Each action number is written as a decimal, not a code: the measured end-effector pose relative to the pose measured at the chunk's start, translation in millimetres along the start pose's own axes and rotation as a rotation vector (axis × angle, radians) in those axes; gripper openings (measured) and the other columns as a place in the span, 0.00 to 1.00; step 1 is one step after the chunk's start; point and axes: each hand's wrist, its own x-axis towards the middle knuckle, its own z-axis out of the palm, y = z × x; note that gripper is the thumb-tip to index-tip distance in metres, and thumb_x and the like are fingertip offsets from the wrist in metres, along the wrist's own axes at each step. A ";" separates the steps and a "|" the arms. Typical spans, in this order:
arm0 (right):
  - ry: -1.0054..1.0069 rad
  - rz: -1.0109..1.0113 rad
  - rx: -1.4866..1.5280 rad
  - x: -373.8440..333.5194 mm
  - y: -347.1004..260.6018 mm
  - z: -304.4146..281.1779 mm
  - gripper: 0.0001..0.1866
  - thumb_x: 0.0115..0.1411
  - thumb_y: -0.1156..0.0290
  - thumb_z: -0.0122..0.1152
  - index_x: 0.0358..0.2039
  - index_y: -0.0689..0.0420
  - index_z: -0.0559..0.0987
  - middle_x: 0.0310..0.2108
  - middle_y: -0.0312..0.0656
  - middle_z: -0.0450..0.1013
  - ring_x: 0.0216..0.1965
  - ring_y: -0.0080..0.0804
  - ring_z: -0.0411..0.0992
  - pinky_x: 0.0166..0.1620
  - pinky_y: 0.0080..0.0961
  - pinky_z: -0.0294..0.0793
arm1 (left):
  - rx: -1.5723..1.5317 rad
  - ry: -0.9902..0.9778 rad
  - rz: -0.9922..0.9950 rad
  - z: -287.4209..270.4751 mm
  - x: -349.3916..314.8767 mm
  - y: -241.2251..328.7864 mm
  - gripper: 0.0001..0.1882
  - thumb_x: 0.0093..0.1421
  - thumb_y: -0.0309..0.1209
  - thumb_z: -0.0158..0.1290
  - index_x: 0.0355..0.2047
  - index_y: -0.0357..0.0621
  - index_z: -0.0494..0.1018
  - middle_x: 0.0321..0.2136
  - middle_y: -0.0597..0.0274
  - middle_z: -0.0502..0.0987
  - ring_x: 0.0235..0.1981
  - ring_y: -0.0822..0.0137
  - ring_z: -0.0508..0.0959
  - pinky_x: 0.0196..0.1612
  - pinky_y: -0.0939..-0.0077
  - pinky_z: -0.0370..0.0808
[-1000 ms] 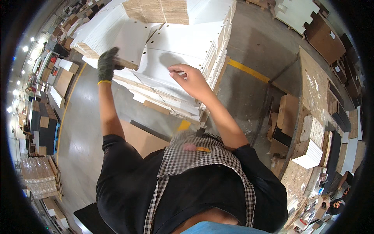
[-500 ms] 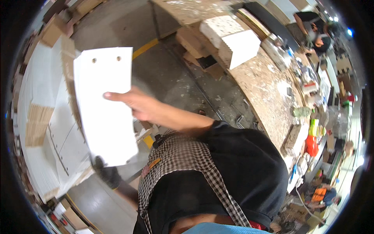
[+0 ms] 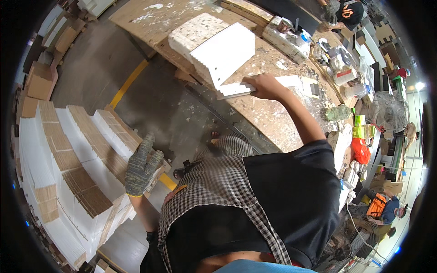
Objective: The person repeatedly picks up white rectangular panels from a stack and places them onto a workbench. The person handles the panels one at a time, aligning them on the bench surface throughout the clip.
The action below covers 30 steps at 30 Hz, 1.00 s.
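Note:
My bare right hand (image 3: 266, 86) is closed over a narrow bundle of white boards (image 3: 287, 82) at the edge of the worktable (image 3: 273, 123). The bundle's top edge faces up, and its left end touches or nearly touches a stack of white panels (image 3: 232, 50). That stack leans on a paint-spotted white block (image 3: 198, 34), and one panel shows small holes. In a grey knitted glove, my left hand (image 3: 143, 168) is held out with fingers apart and nothing in it. Beside it rise tall piles of white boards with brown edges (image 3: 75, 150).
Along the table's far side are a green bottle (image 3: 337, 113), containers and a red plastic bag (image 3: 360, 151). A yellow line (image 3: 129, 84) crosses the grey floor. Another person (image 3: 348, 13) works at the upper right; someone with an orange item (image 3: 377, 204) is at the lower right.
My right hand has swung from the board piles over to the worktable with the white boards, now turned edge-up. My left hand has come off them and risen beside the piles.

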 end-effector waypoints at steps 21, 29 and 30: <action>0.765 0.002 0.022 93.9 39.9 72.0 0.26 0.58 0.83 0.56 0.58 0.53 0.72 0.61 0.54 0.64 0.67 0.58 0.58 0.68 0.54 0.61 | 0.248 0.110 0.279 75.7 -20.6 -2.9 0.16 0.65 0.26 0.56 0.54 0.45 0.76 0.59 0.48 0.74 0.54 0.49 0.79 0.54 0.62 0.79; 0.826 0.431 0.270 117.8 -58.1 138.2 0.58 0.47 0.47 0.78 0.73 0.51 0.55 0.73 0.67 0.36 0.72 0.75 0.38 0.69 0.63 0.49 | 0.370 0.039 0.393 59.0 -27.2 -17.4 0.16 0.64 0.24 0.56 0.52 0.47 0.77 0.58 0.46 0.74 0.54 0.47 0.79 0.54 0.59 0.79; 0.851 0.418 0.271 122.5 -61.2 139.5 0.58 0.46 0.49 0.79 0.73 0.51 0.55 0.73 0.67 0.35 0.72 0.75 0.37 0.70 0.63 0.48 | 0.429 0.080 0.425 56.1 -27.6 -19.2 0.16 0.63 0.23 0.56 0.51 0.49 0.77 0.58 0.44 0.74 0.54 0.47 0.79 0.52 0.59 0.81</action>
